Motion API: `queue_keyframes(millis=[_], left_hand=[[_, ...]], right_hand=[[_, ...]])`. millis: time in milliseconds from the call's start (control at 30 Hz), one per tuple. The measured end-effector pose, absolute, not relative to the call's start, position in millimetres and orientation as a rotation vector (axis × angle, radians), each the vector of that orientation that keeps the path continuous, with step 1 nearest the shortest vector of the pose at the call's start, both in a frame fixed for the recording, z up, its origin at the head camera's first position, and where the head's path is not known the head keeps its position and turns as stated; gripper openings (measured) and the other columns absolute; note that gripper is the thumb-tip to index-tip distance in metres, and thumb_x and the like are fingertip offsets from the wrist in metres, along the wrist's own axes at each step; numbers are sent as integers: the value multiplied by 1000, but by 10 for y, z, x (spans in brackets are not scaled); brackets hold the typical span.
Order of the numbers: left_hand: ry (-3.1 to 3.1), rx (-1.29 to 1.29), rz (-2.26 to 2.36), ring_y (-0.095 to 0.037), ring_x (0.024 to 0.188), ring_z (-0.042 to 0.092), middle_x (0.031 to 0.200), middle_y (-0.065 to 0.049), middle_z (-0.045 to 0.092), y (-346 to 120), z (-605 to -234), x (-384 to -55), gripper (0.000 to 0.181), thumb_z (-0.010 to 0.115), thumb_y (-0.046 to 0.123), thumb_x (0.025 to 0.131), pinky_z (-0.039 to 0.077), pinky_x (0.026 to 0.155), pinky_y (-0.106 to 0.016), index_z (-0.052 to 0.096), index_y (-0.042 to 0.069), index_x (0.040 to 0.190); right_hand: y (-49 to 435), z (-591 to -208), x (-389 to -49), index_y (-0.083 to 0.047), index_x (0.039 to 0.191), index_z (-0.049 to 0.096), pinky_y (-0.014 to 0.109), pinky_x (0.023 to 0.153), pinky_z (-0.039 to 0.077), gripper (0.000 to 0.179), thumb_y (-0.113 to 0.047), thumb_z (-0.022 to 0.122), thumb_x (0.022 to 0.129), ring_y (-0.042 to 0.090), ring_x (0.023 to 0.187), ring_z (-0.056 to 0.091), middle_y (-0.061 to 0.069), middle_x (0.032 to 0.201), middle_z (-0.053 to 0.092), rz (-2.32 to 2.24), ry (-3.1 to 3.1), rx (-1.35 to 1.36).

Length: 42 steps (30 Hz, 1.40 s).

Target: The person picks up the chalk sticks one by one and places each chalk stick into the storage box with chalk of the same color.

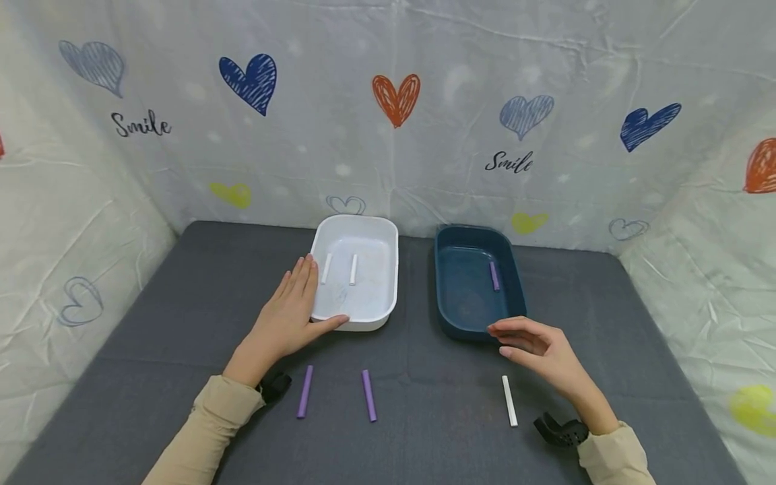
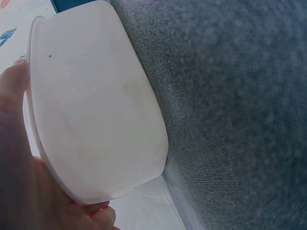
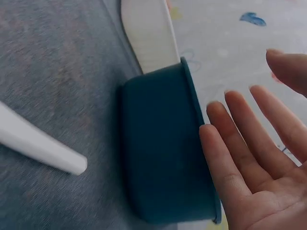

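My left hand rests on the near left corner of a white tray, its fingers straight along the left rim and the thumb on the near rim. Two white chalk sticks lie inside that tray. At the near right rim of a dark teal tray hovers my right hand, loosely bent and holding nothing. One purple chalk stick lies in the teal tray. On the cloth below the right hand is a white chalk stick, also large in the right wrist view.
Two purple chalk sticks, a left one and a right one, lie on the grey tabletop nearer than the white tray. A white curtain printed with hearts stands behind the trays and along both sides.
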<state>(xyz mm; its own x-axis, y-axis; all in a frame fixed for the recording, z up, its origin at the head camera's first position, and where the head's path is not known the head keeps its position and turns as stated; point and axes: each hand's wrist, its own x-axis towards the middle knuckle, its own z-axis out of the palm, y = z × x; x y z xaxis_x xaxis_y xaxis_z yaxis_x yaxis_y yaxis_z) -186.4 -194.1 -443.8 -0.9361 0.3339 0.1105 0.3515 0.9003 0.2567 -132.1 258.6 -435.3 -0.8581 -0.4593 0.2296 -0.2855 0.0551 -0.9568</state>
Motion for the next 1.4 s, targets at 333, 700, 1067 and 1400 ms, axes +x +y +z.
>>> queue_keyframes(millis=[333,700,1067,1400], left_hand=[[-2994,-544,-422,-33,151,-2,163,-23,-2,-1953,-4442,-1876,119,50,76,87,7,122,-49,0,-7,155],[-2983,-548,-425,-32,152,-3,164,-22,-3,-1966,-4454,-1870,118,50,76,87,7,122,-49,3,-7,156],[-2989,-553,-430,-32,152,-3,164,-22,-2,-1953,-4445,-1871,118,51,76,87,7,121,-49,3,-7,156],[-2994,-539,-426,-31,152,-4,164,-21,-2,-1963,-4440,-1862,118,51,76,86,7,122,-49,3,-7,156]], right_hand=[[2745,-4517,-1202,12,130,56,35,92,55,37,6,63,93,32,117,62,18,126,64,-1938,2129,-655],[2784,-4765,-1194,14,133,52,32,96,52,39,6,60,95,27,118,62,29,128,60,-1872,2046,-673],[2856,-4865,-1207,2,141,50,24,107,41,58,5,71,88,16,133,45,22,141,50,-1594,2062,-872],[2912,-4846,-1197,-1,145,47,21,104,41,66,0,75,86,11,135,43,18,145,49,-1530,2073,-858]])
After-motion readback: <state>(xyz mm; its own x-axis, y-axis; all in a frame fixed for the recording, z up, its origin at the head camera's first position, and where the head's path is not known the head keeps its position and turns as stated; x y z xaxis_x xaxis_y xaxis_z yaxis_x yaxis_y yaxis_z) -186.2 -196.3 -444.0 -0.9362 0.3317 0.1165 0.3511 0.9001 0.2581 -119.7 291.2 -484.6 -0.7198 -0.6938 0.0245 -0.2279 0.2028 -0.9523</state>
